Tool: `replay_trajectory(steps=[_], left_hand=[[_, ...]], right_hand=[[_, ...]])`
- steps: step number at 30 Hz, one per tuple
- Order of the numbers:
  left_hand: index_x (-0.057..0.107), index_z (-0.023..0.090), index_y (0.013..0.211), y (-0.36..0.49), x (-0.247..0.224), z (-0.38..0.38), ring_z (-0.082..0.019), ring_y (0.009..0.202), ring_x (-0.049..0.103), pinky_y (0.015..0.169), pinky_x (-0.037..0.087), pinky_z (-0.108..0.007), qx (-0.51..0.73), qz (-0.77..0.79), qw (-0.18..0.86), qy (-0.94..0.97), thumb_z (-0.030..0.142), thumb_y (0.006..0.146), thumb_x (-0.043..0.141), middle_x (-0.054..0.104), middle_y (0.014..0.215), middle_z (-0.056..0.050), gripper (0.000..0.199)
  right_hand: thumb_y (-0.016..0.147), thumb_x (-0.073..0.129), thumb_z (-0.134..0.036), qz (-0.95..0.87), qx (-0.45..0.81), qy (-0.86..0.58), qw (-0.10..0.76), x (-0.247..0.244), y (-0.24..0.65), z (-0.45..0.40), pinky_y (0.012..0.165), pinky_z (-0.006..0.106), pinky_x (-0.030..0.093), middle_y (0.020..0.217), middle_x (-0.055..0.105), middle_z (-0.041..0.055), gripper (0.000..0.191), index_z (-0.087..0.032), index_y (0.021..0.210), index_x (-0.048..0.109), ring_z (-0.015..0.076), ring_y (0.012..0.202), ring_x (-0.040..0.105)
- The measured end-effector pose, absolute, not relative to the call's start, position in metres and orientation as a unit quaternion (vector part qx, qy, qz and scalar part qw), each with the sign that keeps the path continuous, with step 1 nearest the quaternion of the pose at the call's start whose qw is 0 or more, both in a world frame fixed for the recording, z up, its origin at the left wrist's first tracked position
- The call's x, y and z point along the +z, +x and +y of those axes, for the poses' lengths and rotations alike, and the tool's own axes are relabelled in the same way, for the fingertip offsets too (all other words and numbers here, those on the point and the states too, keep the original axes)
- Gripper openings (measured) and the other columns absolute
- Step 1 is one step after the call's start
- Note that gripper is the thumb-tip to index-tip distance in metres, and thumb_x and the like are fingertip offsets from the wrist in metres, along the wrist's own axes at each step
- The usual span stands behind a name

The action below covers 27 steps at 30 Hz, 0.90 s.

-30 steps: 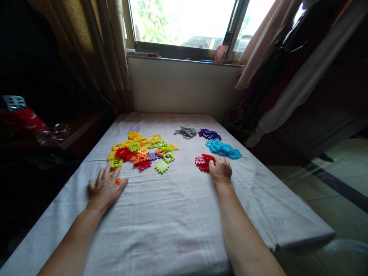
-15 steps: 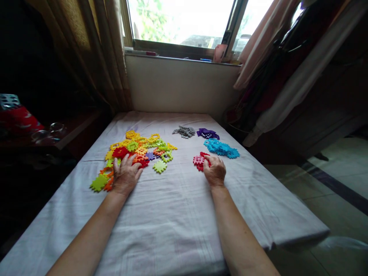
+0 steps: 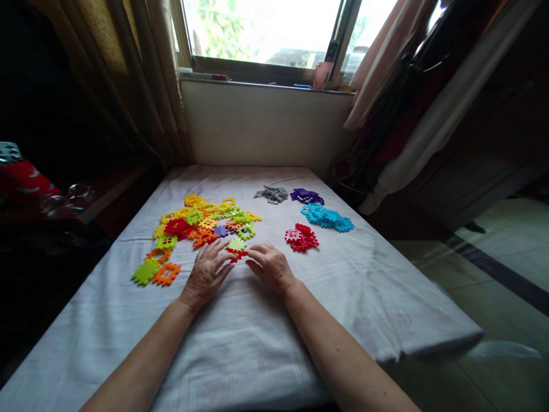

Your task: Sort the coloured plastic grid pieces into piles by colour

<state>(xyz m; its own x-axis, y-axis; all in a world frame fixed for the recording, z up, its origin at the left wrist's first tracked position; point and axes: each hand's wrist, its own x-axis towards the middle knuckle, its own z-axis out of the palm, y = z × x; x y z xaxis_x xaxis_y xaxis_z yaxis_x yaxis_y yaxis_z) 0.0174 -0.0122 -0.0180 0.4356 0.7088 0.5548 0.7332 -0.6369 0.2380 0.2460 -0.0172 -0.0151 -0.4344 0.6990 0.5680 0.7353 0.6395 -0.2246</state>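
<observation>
A red interlocking toy block [image 3: 237, 255] is between my two hands near the middle of the table. My left hand [image 3: 208, 270] pinches its left end, while the fingertips of my right hand [image 3: 271, 266] close on its right end. Just behind it lies a flat light green block [image 3: 236, 245], partly covered. To the left spreads a mixed heap of yellow blocks [image 3: 195, 200], orange blocks [image 3: 167, 274], green blocks [image 3: 145, 272] and red ones [image 3: 178, 227]. A pile of red blocks [image 3: 305, 238] with a pink block [image 3: 293, 235] sits right of my right hand.
Blue blocks [image 3: 328, 218], purple blocks [image 3: 307, 196] and grey blocks [image 3: 273, 194] form separate piles at the back right. A pale cloth [image 3: 257, 343] covers the table. Behind stands a wall below a window; a pink cup [image 3: 322, 75] is on the sill.
My left hand has moved right from the mixed heap with a red block. My right hand has left the red pile and come left to meet it. The view has shifted slightly.
</observation>
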Motion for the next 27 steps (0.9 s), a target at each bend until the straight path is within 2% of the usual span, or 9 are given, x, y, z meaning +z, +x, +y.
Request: replay_trajectory(steps=[2,7,12,17,22,27], left_hand=[[0.069,0.029,0.108,0.017,-0.019,-0.013,-0.026,0.138,0.047,0.115,0.035,-0.054,-0.317,-0.424,0.009,-0.848,0.04,0.097,0.048,0.061,0.14,-0.006,0.026],[0.068,0.029,0.109,0.016,-0.019,-0.013,-0.025,0.138,0.048,0.116,0.034,-0.054,-0.316,-0.421,-0.006,-0.85,0.041,0.098,0.046,0.062,0.139,-0.006,0.027],[0.066,0.029,0.116,0.015,-0.021,-0.012,-0.024,0.135,0.051,0.114,0.037,-0.053,-0.333,-0.416,-0.022,-0.846,0.041,0.099,0.045,0.064,0.138,-0.006,0.03],[0.057,0.027,0.131,0.008,-0.023,-0.009,-0.024,0.13,0.056,0.113,0.041,-0.05,-0.374,-0.452,-0.028,-0.81,0.042,0.097,0.047,0.065,0.136,-0.007,0.038],[0.059,0.026,0.128,0.002,-0.025,-0.005,-0.025,0.126,0.059,0.113,0.041,-0.051,-0.387,-0.474,-0.016,-0.79,0.041,0.097,0.046,0.068,0.13,-0.008,0.037],[0.062,0.026,0.124,0.004,-0.025,-0.005,-0.024,0.127,0.058,0.113,0.041,-0.048,-0.386,-0.489,-0.025,-0.782,0.04,0.096,0.046,0.067,0.132,-0.007,0.035]], right_hand=[[0.096,0.059,-0.032,-0.844,-0.027,-0.424,0.326,-0.016,0.243,-0.018,0.088,0.032,0.053,0.106,0.074,0.0081,0.022,-0.024,0.111,0.072,0.0197,0.096,0.066],[0.096,0.059,-0.034,-0.81,-0.035,-0.446,0.38,-0.014,0.24,-0.022,0.087,0.03,0.053,0.104,0.074,0.0079,0.026,-0.023,0.118,0.067,0.0188,0.096,0.067],[0.099,0.056,-0.033,-0.809,-0.063,-0.42,0.407,-0.008,0.241,-0.024,0.081,0.026,0.049,0.094,0.074,0.0039,0.018,-0.025,0.101,0.073,0.0154,0.088,0.066],[0.093,0.063,-0.036,-0.672,-0.122,-0.583,0.44,-0.006,0.273,-0.005,0.084,0.032,0.043,0.091,0.072,0.0054,0.019,-0.023,0.087,0.076,0.0187,0.087,0.061],[0.088,0.064,-0.038,-0.505,-0.134,-0.739,0.426,-0.012,0.313,0.016,0.084,0.037,0.036,0.1,0.07,0.0082,0.021,-0.022,0.083,0.077,0.0229,0.093,0.056],[0.087,0.063,-0.037,-0.463,-0.122,-0.77,0.422,-0.02,0.324,0.019,0.086,0.042,0.036,0.107,0.068,0.0111,0.021,-0.022,0.088,0.078,0.0268,0.098,0.055]])
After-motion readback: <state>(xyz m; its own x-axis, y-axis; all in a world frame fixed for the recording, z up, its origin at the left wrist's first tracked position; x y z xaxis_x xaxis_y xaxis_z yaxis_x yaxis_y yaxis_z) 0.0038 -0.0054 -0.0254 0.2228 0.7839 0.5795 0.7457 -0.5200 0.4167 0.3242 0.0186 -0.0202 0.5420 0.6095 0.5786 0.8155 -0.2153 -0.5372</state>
